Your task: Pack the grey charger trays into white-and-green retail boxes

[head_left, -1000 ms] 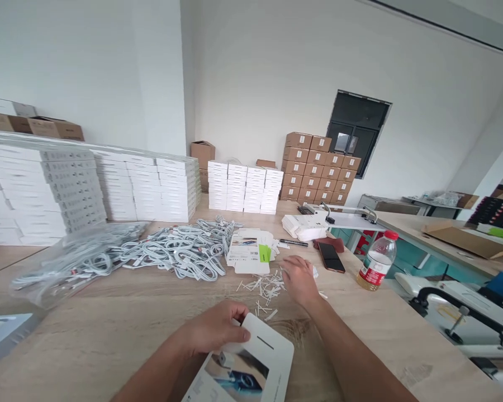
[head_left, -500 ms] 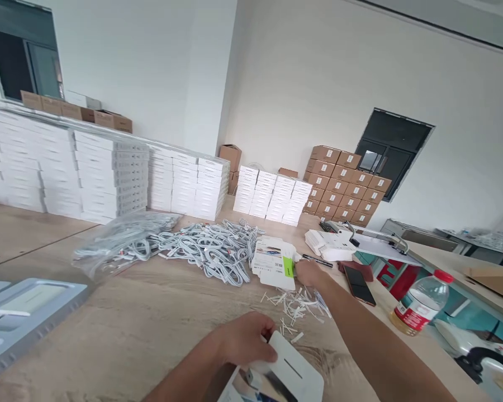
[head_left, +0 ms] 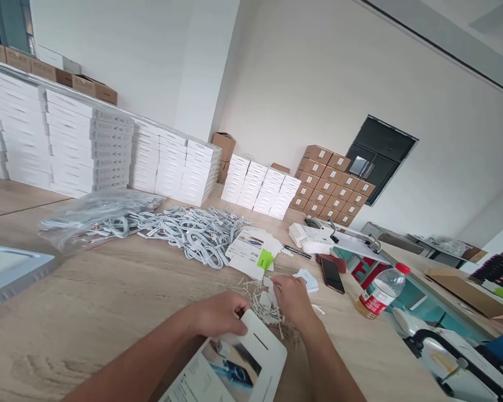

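My left hand (head_left: 220, 314) is closed on the top edge of a white printed card sleeve (head_left: 268, 360) with a slot and a product picture; its lower part runs out of view. To its right, my right hand (head_left: 294, 298) hovers over a scatter of thin white strips (head_left: 262, 312), fingers curled together. Small white pieces lie by those fingertips, and whether one is pinched I cannot make out. Beyond the hand rests a pile of similar printed cards (head_left: 245, 254) with a bright green label (head_left: 265, 258). Beside them is a heap of grey-white cables (head_left: 197, 229).
A phone (head_left: 332, 273) and a red-capped bottle (head_left: 381, 291) stand on the right. A pen (head_left: 297, 252) lies near white folded papers (head_left: 312, 239). White box stacks (head_left: 88, 145) line the back; a grey-blue tray (head_left: 33, 261) is at left, brown cartons (head_left: 331, 187) behind.
My right hand has drawn back from the green-labelled card pile to the white strips. The left hand still holds the card sleeve, more of which now shows. The view has turned right.
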A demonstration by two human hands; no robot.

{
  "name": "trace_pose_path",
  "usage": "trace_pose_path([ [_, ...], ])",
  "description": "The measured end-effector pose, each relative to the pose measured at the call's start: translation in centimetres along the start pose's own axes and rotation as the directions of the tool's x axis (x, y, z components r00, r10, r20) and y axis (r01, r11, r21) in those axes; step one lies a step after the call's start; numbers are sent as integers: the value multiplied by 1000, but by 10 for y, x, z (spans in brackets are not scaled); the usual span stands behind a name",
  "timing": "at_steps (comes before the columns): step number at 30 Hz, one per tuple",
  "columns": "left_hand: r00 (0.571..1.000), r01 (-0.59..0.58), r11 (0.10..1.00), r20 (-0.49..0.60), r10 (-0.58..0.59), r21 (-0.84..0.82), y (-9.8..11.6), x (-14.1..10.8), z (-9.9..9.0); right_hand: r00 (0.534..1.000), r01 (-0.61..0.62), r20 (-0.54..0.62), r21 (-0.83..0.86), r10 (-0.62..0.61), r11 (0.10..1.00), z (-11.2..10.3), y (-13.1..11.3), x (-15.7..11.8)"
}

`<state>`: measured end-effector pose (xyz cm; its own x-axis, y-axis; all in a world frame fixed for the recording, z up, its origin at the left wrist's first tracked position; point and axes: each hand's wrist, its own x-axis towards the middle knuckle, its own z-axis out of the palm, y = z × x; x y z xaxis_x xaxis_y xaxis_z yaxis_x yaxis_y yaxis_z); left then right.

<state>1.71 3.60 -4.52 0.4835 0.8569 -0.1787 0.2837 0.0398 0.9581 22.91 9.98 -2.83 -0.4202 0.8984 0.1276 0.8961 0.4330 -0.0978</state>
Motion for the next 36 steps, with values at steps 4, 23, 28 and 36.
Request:
trace_pose_path([
  [4, 999, 34, 999, 8, -35, 39, 8, -2, 0, 996, -64, -61, 110, 71, 992, 11, 7, -5],
  [23, 999, 43, 998, 6, -44, 48, 17, -4, 2, 980, -166, -24, 455, 198, 875, 25, 6, 1],
  [28, 1000, 9, 999, 26, -10, 41, 13, -2, 0, 982, -156, -2, 556, 189, 816, 32, 8, 6],
  [36, 998, 57, 995, 23, -59, 76, 21, -5, 1, 966, -229, 6, 480, 257, 847, 16, 20, -5],
])
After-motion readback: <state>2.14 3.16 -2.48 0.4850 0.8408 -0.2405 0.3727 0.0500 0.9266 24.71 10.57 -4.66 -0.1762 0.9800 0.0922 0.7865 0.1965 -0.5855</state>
